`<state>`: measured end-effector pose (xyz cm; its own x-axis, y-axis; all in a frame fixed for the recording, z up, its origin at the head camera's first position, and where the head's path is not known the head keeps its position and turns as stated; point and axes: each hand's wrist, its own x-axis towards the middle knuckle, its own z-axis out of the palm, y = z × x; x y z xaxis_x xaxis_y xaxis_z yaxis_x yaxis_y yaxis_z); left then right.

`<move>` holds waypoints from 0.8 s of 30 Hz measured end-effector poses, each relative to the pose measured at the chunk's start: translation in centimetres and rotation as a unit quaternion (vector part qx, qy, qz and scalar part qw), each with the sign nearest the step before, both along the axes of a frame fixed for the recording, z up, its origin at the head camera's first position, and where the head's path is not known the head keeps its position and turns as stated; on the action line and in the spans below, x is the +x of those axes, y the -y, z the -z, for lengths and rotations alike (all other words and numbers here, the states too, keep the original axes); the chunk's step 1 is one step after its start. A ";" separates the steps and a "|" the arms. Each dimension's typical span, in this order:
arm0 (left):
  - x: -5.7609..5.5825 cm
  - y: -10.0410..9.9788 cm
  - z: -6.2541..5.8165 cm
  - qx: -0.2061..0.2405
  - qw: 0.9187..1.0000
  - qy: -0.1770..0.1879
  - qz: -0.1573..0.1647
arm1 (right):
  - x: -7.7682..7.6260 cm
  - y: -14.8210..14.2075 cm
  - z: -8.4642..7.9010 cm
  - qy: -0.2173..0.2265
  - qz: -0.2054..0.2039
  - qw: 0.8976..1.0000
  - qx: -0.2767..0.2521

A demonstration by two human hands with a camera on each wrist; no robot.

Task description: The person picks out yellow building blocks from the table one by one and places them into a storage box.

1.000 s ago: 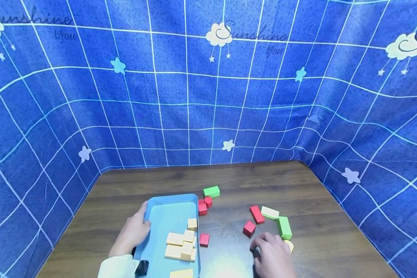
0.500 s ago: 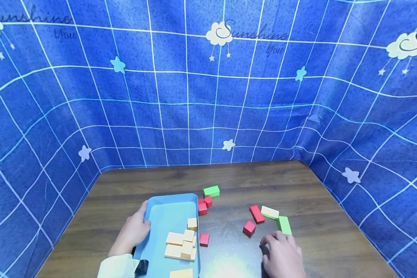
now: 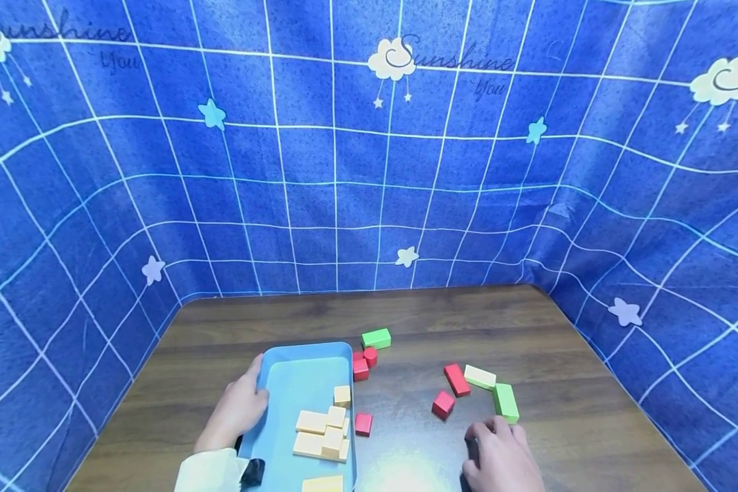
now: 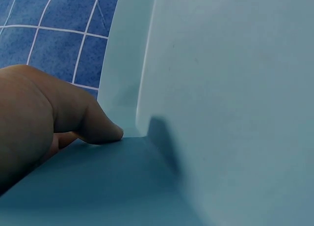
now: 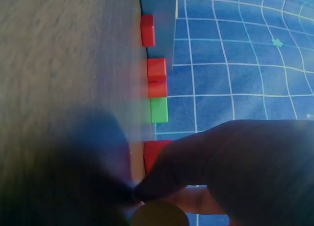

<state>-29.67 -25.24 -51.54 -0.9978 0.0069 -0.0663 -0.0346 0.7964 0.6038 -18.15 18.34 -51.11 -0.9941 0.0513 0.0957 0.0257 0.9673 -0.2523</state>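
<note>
My left hand (image 3: pixel 238 410) grips the left rim of a blue tray (image 3: pixel 283 350), with the thumb over the wall, as the left wrist view (image 4: pixel 54 108) also shows. Several pale yellow wooden blocks (image 3: pixel 312 421) lie in the tray. My right hand (image 3: pixel 504 454) is low over the table with curled fingers, just below a green block (image 3: pixel 506 402). In the right wrist view its fingertips meet at a rounded, yellowish block (image 5: pixel 159 215), dark and partly cut off. The head view hides that block under the hand.
Near the right hand lie a red cube (image 3: pixel 443 404), a red oblong block (image 3: pixel 457 380) and a pale block (image 3: pixel 480 377). Along the tray's right side are another red cube (image 3: pixel 363 424), a red cylinder (image 3: pixel 371 357) and a green block (image 3: pixel 376 338). A blue curtain (image 3: pixel 357 171) surrounds the table.
My right hand has moved right, over the rounded yellow block that showed beside it a second ago. The green block was partly covered and shows more now. My left hand stays on the tray.
</note>
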 end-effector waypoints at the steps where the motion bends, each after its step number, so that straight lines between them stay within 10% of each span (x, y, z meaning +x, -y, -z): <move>1: 0.0 0.0 0.0 0.000 1.000 0.000 0.001 | 0.1 -0.1 -0.1 0.004 0.002 1.000 -0.002; 24: 0.4 -0.2 -0.2 0.012 1.000 0.002 0.000 | -0.8 1.9 -0.4 -0.002 -0.100 0.993 -0.055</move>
